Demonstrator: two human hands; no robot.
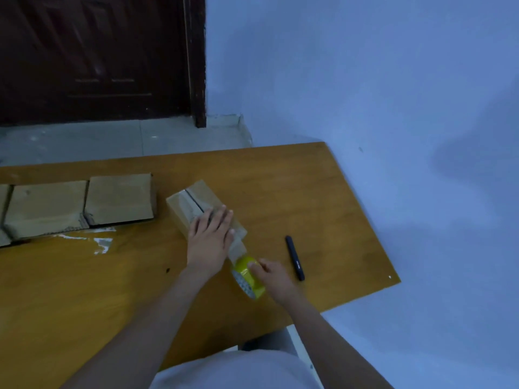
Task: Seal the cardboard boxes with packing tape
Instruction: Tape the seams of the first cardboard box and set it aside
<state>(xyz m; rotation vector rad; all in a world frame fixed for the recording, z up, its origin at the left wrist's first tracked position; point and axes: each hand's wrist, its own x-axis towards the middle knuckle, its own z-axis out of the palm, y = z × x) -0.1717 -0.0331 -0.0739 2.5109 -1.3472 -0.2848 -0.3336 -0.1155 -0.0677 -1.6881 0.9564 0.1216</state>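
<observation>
Wrinkles are your risk: your left hand point(211, 234) lies flat, fingers straight, on the box point(196, 209) at frame centre, while your right hand point(273, 276) grips the tape roll point(247, 276) just below it. Pull off-line and the strip skews off the seam.

Box point(193, 204): we are seeing matt brown cardboard.
Tape roll point(248, 276): showing us glossy yellow plastic.
Counter point(280, 186): we are finding smooth, faintly shiny wood.
Pen point(295, 258): looking matt black.
</observation>
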